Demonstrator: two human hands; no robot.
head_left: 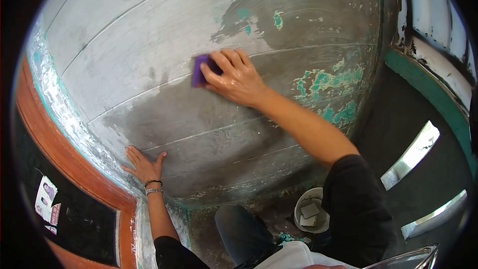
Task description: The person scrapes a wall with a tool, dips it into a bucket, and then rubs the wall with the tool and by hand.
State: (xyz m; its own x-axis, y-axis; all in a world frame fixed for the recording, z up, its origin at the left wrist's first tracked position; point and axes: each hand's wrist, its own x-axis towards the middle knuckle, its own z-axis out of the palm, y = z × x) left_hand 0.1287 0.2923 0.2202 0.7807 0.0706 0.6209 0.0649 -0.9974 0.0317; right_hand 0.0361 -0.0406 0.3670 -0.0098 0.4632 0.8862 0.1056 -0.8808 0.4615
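Observation:
My right hand (233, 76) is closed round a purple sanding block (199, 71) and presses it against the grey wall (164, 35), near a horizontal groove. Fingers hide part of the block. Lower left, my left hand (145, 165) rests on the wall with its fingers spread and holds nothing; a dark band and a lighter bracelet circle that wrist. Dark, wet-looking patches cover the wall below and right of the block. Flaking turquoise paint (331, 83) remains toward the right.
A white bucket (324, 225) with pale blocks (308, 214) inside stands on the floor beside my right arm. At left is an orange-brown wooden frame (64, 137) around a dark panel with torn stickers (47, 199). A white louvred window (438, 10) is upper right.

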